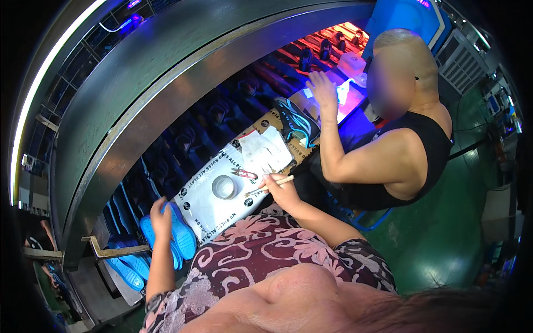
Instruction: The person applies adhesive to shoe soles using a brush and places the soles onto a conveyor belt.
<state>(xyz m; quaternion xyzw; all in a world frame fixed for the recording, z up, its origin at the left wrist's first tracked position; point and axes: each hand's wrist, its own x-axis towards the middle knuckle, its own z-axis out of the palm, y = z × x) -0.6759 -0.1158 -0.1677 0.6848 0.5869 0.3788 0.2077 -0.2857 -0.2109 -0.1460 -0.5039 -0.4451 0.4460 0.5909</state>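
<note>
Farthest left, below the left fingers, lay more blue soles [126,275] beside a metal bracket [114,252]. The left hand [161,219] was at a pair of blue soles [184,236], its fingers bent over the upper edge; whether they were clamped on it or merely resting there, I couldn't tell. Between the two hands, on a white printed sheet [210,215], stood a round cup [224,187], left of the right fingers, with red-handled snips [244,173] just up and left of those fingers. The right hand [282,191] had its fingers pinched together on a pale-handled brush [287,180], bristles pointing left toward the cup. Above and right of these fingers lay a dark shoe [300,123] with blue lines, then a co-worker's raised hand [323,91].

The step in hand looked like steadying a sole with the brush at the ready; the next move seemed to call for a sure left hold and careful bristles
</note>
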